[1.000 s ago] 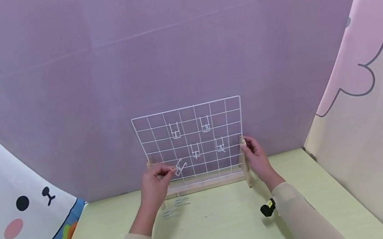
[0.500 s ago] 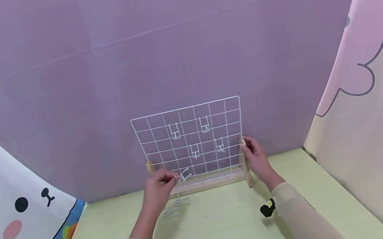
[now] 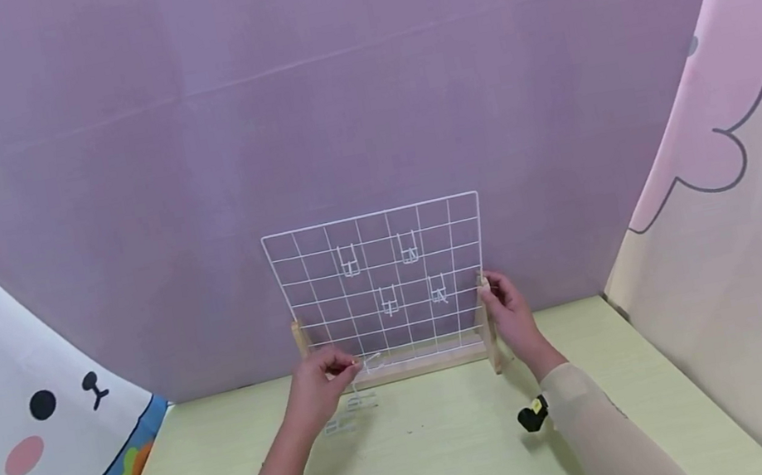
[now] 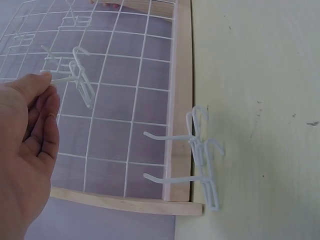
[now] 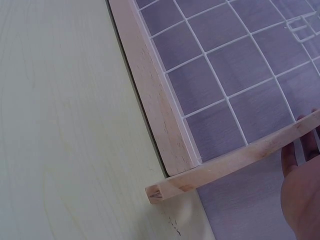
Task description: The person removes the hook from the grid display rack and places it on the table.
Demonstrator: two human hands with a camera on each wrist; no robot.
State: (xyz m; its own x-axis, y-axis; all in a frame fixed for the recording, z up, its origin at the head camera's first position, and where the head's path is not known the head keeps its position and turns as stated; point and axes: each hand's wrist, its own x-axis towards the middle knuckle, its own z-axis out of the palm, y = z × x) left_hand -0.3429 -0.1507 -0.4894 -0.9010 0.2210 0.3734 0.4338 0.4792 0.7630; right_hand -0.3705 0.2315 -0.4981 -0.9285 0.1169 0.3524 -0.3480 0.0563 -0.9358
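A white wire grid panel (image 3: 370,214) stands upright in a wooden stand (image 3: 418,366). Several white wire hooks hang on it, one at its upper left (image 3: 349,260). My left hand (image 3: 319,391) pinches another white wire hook (image 4: 83,82) by its peg, between thumb and fingertips, in front of the panel's lower left. My right hand (image 3: 513,320) grips the stand's right wooden post (image 3: 493,336); in the right wrist view its fingers go partly behind the post. Two loose hooks, a nearer one (image 4: 209,182) and a farther one (image 4: 199,136), lie beside the stand's base.
The stand is on a pale yellow-green table (image 3: 449,461) with small dark marks. Close behind rises a purple backdrop (image 3: 359,107). Cartoon-printed cloths hang at the left (image 3: 0,402) and right (image 3: 759,191).
My left hand has moved down a little with the hook, which has turned from tilted upright to nearly level. The right hand stays on the post.
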